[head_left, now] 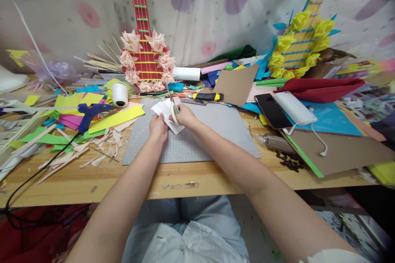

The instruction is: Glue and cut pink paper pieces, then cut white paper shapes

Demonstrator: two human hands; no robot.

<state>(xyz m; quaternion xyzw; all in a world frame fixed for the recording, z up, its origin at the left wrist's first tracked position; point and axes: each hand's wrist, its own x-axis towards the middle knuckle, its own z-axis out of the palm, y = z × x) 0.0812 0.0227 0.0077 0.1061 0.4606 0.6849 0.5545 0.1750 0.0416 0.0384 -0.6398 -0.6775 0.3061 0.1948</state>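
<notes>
Over the grey cutting mat [216,131] my left hand [158,126] grips the lower left edge of a piece of white paper [162,109]. My right hand [184,116] is closed around the pale handles of a pair of scissors [174,111]. The scissor blades point up and away from me, by the right side of the paper. Whether the blades are parted on the paper is too small to tell. The two hands are close together, the right one slightly farther from me.
A red paper guitar with pink flowers [145,61] and a yellow one [296,45] stand at the back. On the left lie a blue glue gun [89,113] and paper scraps. A utility knife [208,96] rests behind the mat; a phone [271,111] and power bank [294,107] lie right.
</notes>
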